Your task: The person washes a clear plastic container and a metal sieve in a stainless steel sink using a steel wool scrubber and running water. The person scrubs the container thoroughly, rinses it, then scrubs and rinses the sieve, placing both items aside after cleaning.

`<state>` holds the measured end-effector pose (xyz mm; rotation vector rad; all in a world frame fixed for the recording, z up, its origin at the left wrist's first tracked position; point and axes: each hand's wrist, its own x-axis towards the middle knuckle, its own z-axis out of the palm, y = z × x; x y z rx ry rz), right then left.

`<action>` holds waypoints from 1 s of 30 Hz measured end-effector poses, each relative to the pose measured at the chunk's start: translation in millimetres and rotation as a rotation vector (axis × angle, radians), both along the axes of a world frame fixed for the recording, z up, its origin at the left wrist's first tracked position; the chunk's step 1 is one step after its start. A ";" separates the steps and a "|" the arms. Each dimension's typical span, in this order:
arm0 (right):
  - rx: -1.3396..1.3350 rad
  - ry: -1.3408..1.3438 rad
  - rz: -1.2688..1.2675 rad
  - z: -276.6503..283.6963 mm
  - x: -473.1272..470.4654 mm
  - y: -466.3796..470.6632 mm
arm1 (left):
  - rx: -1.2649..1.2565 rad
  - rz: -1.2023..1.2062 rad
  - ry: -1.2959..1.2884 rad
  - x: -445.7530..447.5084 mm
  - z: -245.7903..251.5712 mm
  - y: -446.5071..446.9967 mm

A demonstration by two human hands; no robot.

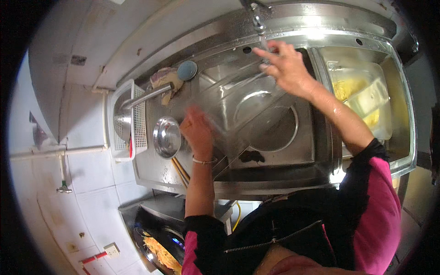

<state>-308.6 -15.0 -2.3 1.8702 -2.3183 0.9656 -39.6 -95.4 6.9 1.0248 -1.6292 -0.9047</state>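
Note:
A clear plastic container, blurred, is tilted over the left basin of a steel sink. My right hand has its fingers curled at the container's upper right end, under the tap. Near its left end is my left hand, blurred by motion; its grip cannot be made out. Below the container a round metal bowl lies in the basin. To the left of my left hand, a small steel bowl sits on the drainboard, with wooden chopsticks beside it.
A white perforated basket holds a metal strainer. A blue round scrubber and a cloth lie behind. The right basin holds a clear tub with yellow contents. At lower left, a pan of shredded food stands on a stove.

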 end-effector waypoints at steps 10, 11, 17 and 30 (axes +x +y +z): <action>-0.283 -0.383 0.463 11.1 22.1 7.7 | 0.060 0.010 -0.030 -33.3 -12.1 6.5; -0.297 -0.346 0.425 7.3 19.3 7.2 | 0.079 -0.003 -0.027 -35.1 -10.2 9.1; -0.184 -0.275 0.377 -18.2 -37.3 7.5 | 0.068 -0.013 -0.031 -25.0 -24.8 8.7; -0.103 -0.549 0.499 7.8 -13.7 -8.4 | 0.082 -0.055 -0.007 -31.1 -37.4 1.8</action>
